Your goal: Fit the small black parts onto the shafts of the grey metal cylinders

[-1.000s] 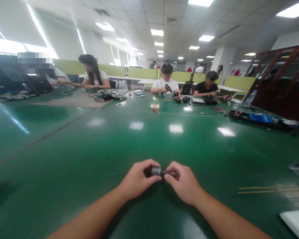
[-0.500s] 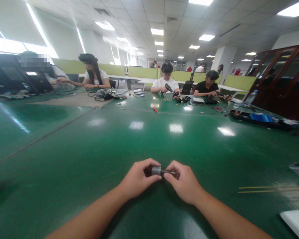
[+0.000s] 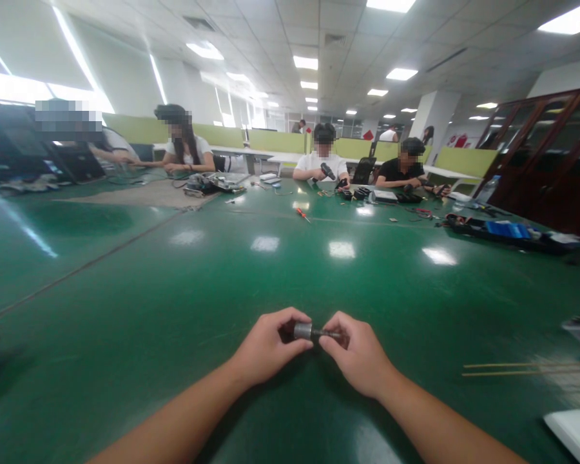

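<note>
Low over the green table [image 3: 270,283], a small grey metal cylinder with a narrow dark shaft [image 3: 303,331] lies sideways between my hands. My left hand [image 3: 273,348] is closed round its thick end, thumb below and fingers above. The far left end of the part is hidden in that hand. My right hand [image 3: 357,351] pinches the thin shaft, thumb and forefinger bent round it. Whether the part rests on the table I cannot tell.
A red screwdriver [image 3: 303,214] lies farther off. At right are two thin sticks [image 3: 507,370], a white object [image 3: 577,435] and a dark tray [image 3: 507,233] with blue contents. Across the table a person [image 3: 321,161] holds a power drill [image 3: 327,171]. Several other people sit nearby.
My hands and the metal part look nearly unchanged. At the far left, a person's arm has shifted slightly.
</note>
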Motion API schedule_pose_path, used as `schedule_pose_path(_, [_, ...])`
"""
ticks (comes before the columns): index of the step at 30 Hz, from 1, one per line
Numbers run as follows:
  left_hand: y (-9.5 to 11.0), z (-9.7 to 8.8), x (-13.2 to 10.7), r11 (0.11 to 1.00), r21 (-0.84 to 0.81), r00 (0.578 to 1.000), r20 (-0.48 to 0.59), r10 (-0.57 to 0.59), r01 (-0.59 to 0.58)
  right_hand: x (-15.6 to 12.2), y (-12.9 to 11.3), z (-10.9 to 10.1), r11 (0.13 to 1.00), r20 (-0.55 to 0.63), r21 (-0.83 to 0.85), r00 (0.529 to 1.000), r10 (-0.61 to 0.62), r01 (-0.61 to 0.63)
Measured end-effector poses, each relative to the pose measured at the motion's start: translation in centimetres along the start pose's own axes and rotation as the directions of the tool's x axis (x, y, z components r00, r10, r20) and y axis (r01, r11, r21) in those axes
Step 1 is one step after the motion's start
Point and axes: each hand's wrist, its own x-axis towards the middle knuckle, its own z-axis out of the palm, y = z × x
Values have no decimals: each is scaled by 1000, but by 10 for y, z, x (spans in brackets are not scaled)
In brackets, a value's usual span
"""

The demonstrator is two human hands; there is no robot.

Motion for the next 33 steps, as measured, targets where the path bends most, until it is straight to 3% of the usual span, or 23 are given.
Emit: schedule_pose_path(33, [1, -1, 1, 998, -55, 999, -14, -34, 34, 1, 3, 1, 998, -17, 56, 1000, 22, -21])
